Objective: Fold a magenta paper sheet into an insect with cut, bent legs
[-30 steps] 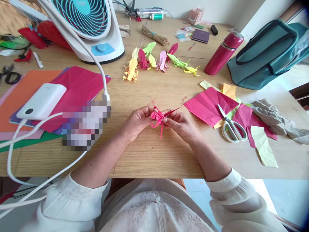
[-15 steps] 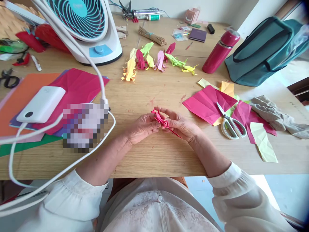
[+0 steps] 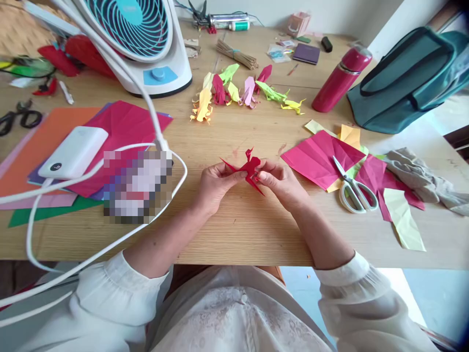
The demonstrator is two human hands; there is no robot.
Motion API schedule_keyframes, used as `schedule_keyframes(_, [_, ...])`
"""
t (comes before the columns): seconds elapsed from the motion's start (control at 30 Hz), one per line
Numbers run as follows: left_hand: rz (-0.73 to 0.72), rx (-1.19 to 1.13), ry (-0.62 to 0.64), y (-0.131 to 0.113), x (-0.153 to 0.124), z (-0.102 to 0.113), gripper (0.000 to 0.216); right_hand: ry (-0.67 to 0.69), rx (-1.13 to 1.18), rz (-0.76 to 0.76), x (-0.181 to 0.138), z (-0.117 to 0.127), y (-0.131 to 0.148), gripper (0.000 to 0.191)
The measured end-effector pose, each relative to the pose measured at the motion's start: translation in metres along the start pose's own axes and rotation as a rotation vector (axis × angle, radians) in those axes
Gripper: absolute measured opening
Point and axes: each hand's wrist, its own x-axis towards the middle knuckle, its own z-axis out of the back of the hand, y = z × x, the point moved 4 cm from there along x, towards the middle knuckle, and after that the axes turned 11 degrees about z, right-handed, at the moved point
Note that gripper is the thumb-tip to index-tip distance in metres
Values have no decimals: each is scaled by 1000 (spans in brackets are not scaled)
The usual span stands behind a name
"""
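Observation:
Between my two hands is a red folded-paper figure with thin pointed limbs sticking out to several sides. My left hand pinches its left part between thumb and fingers. On the other side, my right hand grips a small limb of it with thumb and forefinger. The figure is held above the wooden table, just in front of me. Several finished paper figures in red, green, yellow, orange and pink stand farther back.
Scissors lie on red paper sheets at the right, beside a grey cloth. A red bottle and teal bag stand behind. Left are a fan, a white power bank and cables over coloured paper.
The red paper figure has been turned, so its flat body and spread limbs now show. Both hands have shifted their grip on it. The whole view has moved slightly.

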Motion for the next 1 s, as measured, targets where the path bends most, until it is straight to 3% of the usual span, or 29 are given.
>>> schedule_keyframes(0.3, [-44,71,6,-1,-4,-1,32,-32,-7,68,6,-10,-10,33])
schedule_keyframes(1.0, [-295,514,-64,-16,-9,4,18,-79,-176,-72,2,0,-9,34])
